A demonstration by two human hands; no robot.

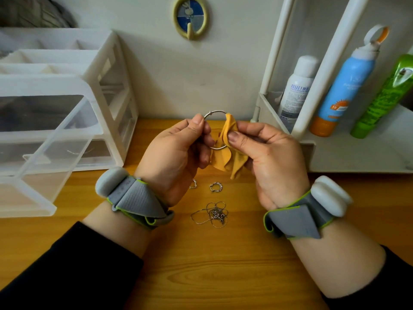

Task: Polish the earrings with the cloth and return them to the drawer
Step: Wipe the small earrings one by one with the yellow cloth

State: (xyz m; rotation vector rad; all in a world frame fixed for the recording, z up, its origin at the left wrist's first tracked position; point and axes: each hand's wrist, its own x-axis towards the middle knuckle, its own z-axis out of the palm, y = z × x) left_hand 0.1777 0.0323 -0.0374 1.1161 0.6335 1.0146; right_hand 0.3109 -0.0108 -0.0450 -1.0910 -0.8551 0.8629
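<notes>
Both hands are raised above the desk (201,265), close together, and each is closed on something. My left hand (176,157) pinches the big silver hoop earring (215,112) by its left side between thumb and fingers, so the ring stands up facing me with its top arc and clasp free. My right hand (266,162) pinches the yellow cloth (225,157) between thumb and fingers. The cloth is folded over the hoop's right side, with its loose corners hanging below. I judge this grip suits the polishing: one hand steadies the ring while the other can slide the cloth along the wire, metal wrapped on both faces.

Two small earrings (215,187) (193,183) lie on the wood just below my hands, a little apart from each other. I guess they are waiting there within reach. Nearer to me lies a tangled silver chain (212,214), which is no part of this job.

At my left the clear drawer (55,157) is pulled well out of the white drawer unit (107,86), left open, I suppose, so each finished piece can go straight back in. A thin curved line shows inside it, but I cannot tell what it is. On the shelf at my right stand spray bottles (344,86), well apart from the work.
</notes>
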